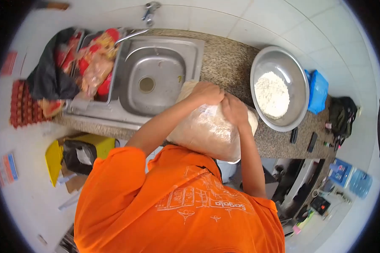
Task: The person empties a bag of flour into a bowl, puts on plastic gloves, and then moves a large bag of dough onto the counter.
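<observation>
A large, full plastic bag (207,128) of pale contents leans at the counter's front edge, against my orange shirt. My left hand (207,93) is closed on the gathered top of the bag. Right beside it, my right hand (234,110) grips the same top edge, and the two hands touch. What the bag holds cannot be made out clearly through the plastic. To the right of my hands stands a wide metal bowl (297,103) with a heap of white, crumbly, flour-like material (272,95) in it.
Left of the bag is a steel sink (156,110) with a tap (150,14). A metal tray (113,86) of red and clear plastic bags, a black bag (50,69) and egg trays (23,103) lie farther left. A blue packet (318,92) sits behind the bowl.
</observation>
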The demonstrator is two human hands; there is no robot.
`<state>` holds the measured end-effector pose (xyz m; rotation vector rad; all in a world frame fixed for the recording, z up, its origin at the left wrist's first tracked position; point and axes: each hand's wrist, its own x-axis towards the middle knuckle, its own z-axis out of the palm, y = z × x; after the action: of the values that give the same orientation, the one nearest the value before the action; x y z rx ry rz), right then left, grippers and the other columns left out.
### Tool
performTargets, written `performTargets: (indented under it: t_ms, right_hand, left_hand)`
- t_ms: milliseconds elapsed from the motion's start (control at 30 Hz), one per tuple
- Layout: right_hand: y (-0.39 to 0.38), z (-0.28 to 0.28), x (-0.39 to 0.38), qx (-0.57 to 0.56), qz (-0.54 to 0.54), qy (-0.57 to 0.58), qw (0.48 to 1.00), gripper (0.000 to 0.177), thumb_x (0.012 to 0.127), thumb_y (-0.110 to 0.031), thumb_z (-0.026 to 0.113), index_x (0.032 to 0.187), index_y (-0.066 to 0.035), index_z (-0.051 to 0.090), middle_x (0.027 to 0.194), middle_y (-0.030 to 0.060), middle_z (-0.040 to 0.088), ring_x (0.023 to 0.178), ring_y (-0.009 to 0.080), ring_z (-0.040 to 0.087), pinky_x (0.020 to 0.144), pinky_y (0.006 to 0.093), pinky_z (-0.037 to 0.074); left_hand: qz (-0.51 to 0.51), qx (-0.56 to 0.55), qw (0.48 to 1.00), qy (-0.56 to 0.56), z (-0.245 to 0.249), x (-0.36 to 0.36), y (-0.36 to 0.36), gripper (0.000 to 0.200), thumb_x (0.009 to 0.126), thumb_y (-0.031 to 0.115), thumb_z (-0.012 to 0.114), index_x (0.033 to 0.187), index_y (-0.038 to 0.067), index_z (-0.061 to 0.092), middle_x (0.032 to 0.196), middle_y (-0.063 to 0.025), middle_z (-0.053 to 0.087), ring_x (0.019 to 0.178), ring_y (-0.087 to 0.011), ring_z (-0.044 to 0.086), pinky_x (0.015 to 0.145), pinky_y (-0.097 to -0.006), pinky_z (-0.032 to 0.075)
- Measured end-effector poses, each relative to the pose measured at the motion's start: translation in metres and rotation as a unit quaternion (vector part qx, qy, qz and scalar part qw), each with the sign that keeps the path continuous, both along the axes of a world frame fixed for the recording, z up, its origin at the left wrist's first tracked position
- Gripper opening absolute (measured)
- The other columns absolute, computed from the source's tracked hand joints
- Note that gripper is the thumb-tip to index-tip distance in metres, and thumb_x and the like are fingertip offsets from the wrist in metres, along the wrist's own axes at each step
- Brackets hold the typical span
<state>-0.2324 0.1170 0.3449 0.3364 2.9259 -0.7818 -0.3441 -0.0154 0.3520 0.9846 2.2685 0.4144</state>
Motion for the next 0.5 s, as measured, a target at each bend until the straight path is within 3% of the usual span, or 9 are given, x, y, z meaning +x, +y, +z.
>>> performTargets:
  t_ms: [33,133,167,200,267,333,400,500]
  right_hand:
    - [-0.002,0.002,-0.008,-0.025,-0.016,-0.076,0.997,0.042,0.1,-0.033,0.04,0.121,-0.005,0.064,0.12,0.0214,0.066,0.11,0.0433,0.061,0.098,0.0499,0.045]
    - [-0.017,0.018,0.002,-0.005,0.009,-0.025,1.0,0.044,0.102,-0.035,0.036,0.12,-0.006,0.064,0.119,0.0219,0.066,0.109,0.042,0.062,0.098,0.0491,0.045]
    - [-0.022,0.033,0.01,-0.046,0.011,-0.04,0.998,0.044,0.101,-0.034,0.04,0.124,-0.004,0.062,0.125,0.022,0.064,0.117,0.0407,0.059,0.102,0.0494,0.043]
    - [-0.028,0.026,0.023,-0.048,0.017,-0.04,0.998,0.044,0.101,-0.034,0.04,0.124,-0.004,0.062,0.125,0.022,0.064,0.117,0.0407,0.059,0.102,0.0494,0.043]
    - [-0.034,0.008,0.056,0.083,0.061,0.198,0.975,0.048,0.099,-0.031,0.047,0.134,0.0,0.055,0.138,0.0241,0.056,0.131,0.0414,0.05,0.109,0.0516,0.036]
    - [-0.051,0.017,0.099,0.148,0.073,0.171,0.971,0.058,0.097,-0.029,0.053,0.144,0.004,0.045,0.15,0.0257,0.043,0.142,0.0441,0.036,0.115,0.0548,0.028]
    - [-0.058,0.015,0.138,0.126,0.072,0.166,0.975,0.061,0.098,-0.03,0.051,0.147,0.005,0.04,0.154,0.0278,0.036,0.145,0.0468,0.029,0.117,0.0565,0.023]
    - [-0.048,-0.027,0.194,0.112,0.007,0.214,0.97,0.065,0.101,-0.034,0.047,0.15,0.006,0.034,0.156,0.0287,0.033,0.145,0.0474,0.029,0.118,0.0585,0.021]
  left_hand:
    - [0.001,0.045,0.999,0.03,-0.029,-0.001,0.002,0.044,0.094,0.032,0.042,0.098,0.005,0.077,0.108,-0.0189,0.072,0.101,-0.038,0.068,0.088,-0.0488,0.052]
    - [0.056,0.047,0.997,0.017,0.003,0.011,-0.015,0.048,0.096,0.035,0.04,0.098,0.002,0.074,0.108,-0.0218,0.071,0.102,-0.0401,0.067,0.088,-0.0506,0.051]
    - [0.029,-0.011,0.999,-0.006,0.02,0.019,-0.02,0.042,0.096,0.032,0.044,0.111,0.002,0.07,0.122,-0.019,0.067,0.117,-0.0361,0.061,0.095,-0.0525,0.047]
    - [0.035,-0.013,0.999,-0.006,0.013,0.033,-0.031,0.042,0.096,0.032,0.044,0.111,0.002,0.07,0.122,-0.019,0.067,0.117,-0.0361,0.061,0.095,-0.0525,0.047]
    - [0.088,0.237,0.949,0.191,-0.006,0.067,-0.06,0.043,0.096,0.028,0.05,0.128,0.001,0.061,0.141,-0.019,0.055,0.134,-0.0373,0.047,0.107,-0.0528,0.039]
    - [0.117,0.264,0.929,0.23,-0.003,0.1,-0.086,0.046,0.095,0.027,0.052,0.132,0.0,0.057,0.145,-0.0206,0.049,0.138,-0.0395,0.042,0.112,-0.0525,0.034]
    - [0.154,0.28,0.908,0.272,-0.006,0.128,-0.103,0.049,0.095,0.026,0.053,0.136,-0.001,0.053,0.15,-0.0222,0.043,0.142,-0.0417,0.036,0.116,-0.0522,0.029]
    - [0.197,0.351,0.895,0.191,-0.029,0.158,-0.142,0.059,0.097,0.034,0.051,0.144,-0.001,0.046,0.155,-0.0235,0.037,0.145,-0.0411,0.032,0.119,-0.0532,0.024]
